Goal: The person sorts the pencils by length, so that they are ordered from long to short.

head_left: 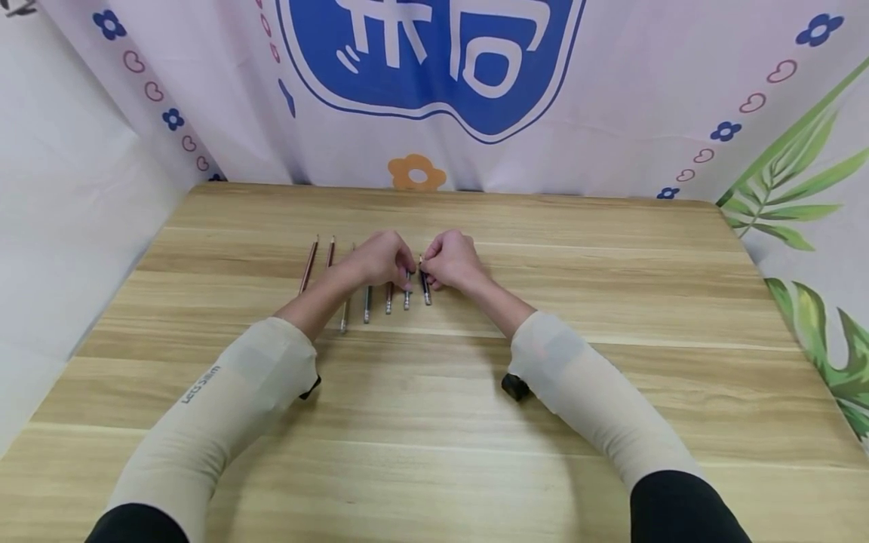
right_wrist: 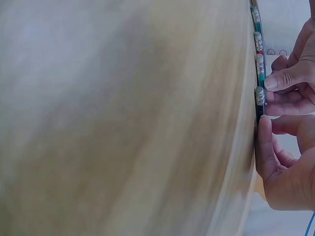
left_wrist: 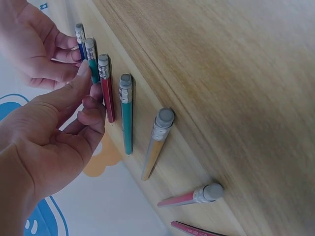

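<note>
Several pencils with grey eraser ends lie in a fanned row on the wooden table (head_left: 421, 422). My left hand (head_left: 379, 260) pinches a green pencil (left_wrist: 92, 64), second from the right, between thumb and fingers. Close beside it, my right hand (head_left: 451, 260) grips the dark blue pencil (head_left: 426, 290) at the row's right end. To the left of the green one come a red pencil (left_wrist: 107, 91), a teal pencil (left_wrist: 126, 118) and a yellow pencil (left_wrist: 154, 152). Two reddish pencils, one at the far left (head_left: 308, 264), lie beyond my left wrist, partly covered by that arm.
Behind the table's back edge hangs a white cloth (head_left: 611, 113) with a blue emblem and an orange flower (head_left: 417, 173). Leaf-printed cloth (head_left: 808, 204) borders the right side. A small black device (head_left: 515, 387) sits under the right sleeve's cuff.
</note>
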Tool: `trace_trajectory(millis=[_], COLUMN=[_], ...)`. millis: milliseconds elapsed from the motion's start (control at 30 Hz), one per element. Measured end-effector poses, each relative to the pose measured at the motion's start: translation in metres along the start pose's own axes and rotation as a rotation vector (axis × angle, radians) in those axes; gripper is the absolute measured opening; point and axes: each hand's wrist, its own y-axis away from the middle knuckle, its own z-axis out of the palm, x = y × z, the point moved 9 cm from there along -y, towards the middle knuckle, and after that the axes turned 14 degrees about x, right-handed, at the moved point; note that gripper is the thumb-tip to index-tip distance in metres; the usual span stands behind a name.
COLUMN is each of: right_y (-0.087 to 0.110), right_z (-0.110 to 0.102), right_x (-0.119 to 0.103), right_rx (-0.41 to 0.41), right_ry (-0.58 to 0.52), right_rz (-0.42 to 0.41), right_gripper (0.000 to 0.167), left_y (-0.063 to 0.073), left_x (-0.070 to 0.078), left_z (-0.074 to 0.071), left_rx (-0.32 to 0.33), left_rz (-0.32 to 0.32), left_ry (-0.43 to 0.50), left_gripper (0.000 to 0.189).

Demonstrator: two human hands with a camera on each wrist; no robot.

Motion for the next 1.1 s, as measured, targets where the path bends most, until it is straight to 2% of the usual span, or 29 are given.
trace_trajectory(millis=[400, 767, 1100], right_y=[0.004, 0.006, 0.008], right_z=[-0.001, -0.003, -0.017], right_x=[-0.004, -0.005, -0.001], right_rx=[-0.021, -0.043, -0.033], right_ry=[0.055, 0.010, 0.051], right_rz=[-0.021, -0.048, -0.045], right_gripper=[0.008, 0.007, 0.011], left_y=[0.000, 0.001, 0.003], left_x=[-0.001, 0.001, 0.002], left_z=[0.001, 0.001, 0.000], left_rx=[0.000, -0.005, -0.010], left_rz=[0.006, 0.010, 0.001], left_ry=[-0.012, -0.023, -0.016], left_gripper=[0.027, 0.027, 0.030])
